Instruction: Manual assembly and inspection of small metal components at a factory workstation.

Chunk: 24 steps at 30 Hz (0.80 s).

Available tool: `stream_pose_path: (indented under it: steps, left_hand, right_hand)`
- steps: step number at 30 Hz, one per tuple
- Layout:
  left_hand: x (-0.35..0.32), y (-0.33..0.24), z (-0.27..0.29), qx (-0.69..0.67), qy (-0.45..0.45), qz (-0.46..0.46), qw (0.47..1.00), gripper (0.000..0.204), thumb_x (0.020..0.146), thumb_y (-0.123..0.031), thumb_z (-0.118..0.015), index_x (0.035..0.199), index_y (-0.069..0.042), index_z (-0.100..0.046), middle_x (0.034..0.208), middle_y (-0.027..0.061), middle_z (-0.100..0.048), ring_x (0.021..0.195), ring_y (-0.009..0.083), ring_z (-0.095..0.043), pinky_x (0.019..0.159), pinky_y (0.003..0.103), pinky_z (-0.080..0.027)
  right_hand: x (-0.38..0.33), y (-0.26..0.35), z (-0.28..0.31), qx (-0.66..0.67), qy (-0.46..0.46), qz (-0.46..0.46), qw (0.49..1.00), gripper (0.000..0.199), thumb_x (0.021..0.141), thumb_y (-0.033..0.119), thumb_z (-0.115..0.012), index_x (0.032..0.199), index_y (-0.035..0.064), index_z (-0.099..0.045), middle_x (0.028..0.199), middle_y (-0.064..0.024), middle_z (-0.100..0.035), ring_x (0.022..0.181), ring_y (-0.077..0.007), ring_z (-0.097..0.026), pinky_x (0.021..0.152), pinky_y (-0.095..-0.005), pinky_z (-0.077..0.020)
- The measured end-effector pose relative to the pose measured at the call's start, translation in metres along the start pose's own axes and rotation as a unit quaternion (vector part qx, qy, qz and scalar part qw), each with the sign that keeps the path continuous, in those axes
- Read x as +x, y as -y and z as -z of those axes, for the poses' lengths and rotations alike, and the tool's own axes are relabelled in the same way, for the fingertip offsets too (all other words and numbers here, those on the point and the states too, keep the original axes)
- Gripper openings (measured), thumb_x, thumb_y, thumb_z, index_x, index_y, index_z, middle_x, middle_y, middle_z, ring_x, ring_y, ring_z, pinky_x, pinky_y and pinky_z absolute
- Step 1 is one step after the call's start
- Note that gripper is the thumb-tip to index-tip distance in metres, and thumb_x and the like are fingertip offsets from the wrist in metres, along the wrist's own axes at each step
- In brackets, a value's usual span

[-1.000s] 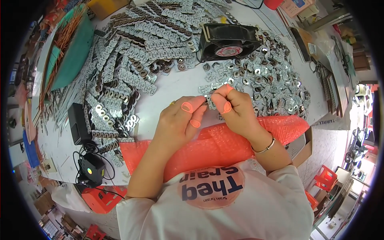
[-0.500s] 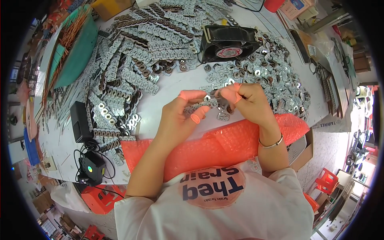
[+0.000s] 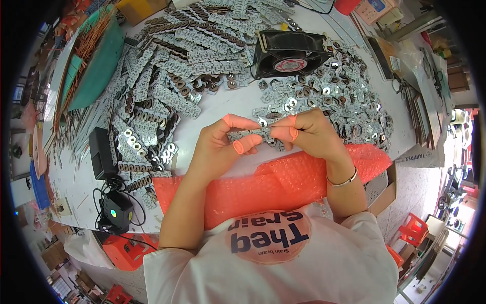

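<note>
White counter (image 3: 212, 109), crowded with grey perforated metal strips (image 3: 167, 86) at left and a heap of loose silvery stamped pieces (image 3: 344, 101) at right, beside a black square fan (image 3: 291, 53). Held above its near edge, over a sheet of orange-red bubble wrap (image 3: 273, 185), is a short grey metal strip with a row of round holes (image 3: 249, 134), lying roughly level. The left hand (image 3: 217, 149) and right hand (image 3: 311, 134), orange caps on their fingertips (image 3: 238, 147), each pinch one end of it.
</note>
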<state>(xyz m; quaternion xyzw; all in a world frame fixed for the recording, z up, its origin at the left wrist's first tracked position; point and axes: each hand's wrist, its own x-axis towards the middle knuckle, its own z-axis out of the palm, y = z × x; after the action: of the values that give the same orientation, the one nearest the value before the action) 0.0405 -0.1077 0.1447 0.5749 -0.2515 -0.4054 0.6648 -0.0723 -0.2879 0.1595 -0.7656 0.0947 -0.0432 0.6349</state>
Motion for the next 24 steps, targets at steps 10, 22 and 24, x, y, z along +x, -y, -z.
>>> stream_pose_path:
  steps: [10, 22, 24]
  left_hand:
    - [-0.001, 0.003, -0.002, -0.169, 0.023, 0.039, 0.985, 0.023, 0.079, 0.001, -0.067, 0.099, 0.0, -0.056, 0.088, 0.0081, -0.061, 0.067, 0.0128, -0.061, 0.06, 0.025, -0.052]
    - [0.001, 0.016, -0.009, 0.169, -0.064, -0.235, 0.955, 0.021, 0.079, 0.009, -0.061, 0.098, 0.001, -0.056, 0.097, 0.0115, -0.059, 0.082, 0.0153, -0.06, 0.073, 0.026, -0.049]
    - [0.002, 0.017, -0.013, 0.206, -0.091, -0.276, 0.934, 0.021, 0.079, 0.009, -0.061, 0.099, 0.001, -0.056, 0.099, 0.012, -0.059, 0.083, 0.0152, -0.06, 0.075, 0.026, -0.049]
  right_hand:
    - [-0.003, -0.004, -0.007, 0.202, 0.048, -0.087, 0.974, 0.024, 0.089, 0.024, -0.059, 0.079, 0.0028, -0.055, 0.058, 0.0027, -0.048, 0.051, -0.0055, -0.043, 0.046, -0.0226, -0.0355]
    - [0.0, -0.012, -0.016, 0.009, -0.055, 0.023, 0.998, 0.023, 0.091, 0.021, -0.056, 0.076, 0.0029, -0.054, 0.058, 0.0038, -0.045, 0.054, -0.0038, -0.038, 0.048, -0.0208, -0.0317]
    - [0.001, -0.012, -0.017, 0.0, -0.053, 0.042, 0.998, 0.022, 0.092, 0.02, -0.055, 0.077, 0.005, -0.053, 0.058, 0.0055, -0.044, 0.051, -0.0027, -0.036, 0.046, -0.0196, -0.0286]
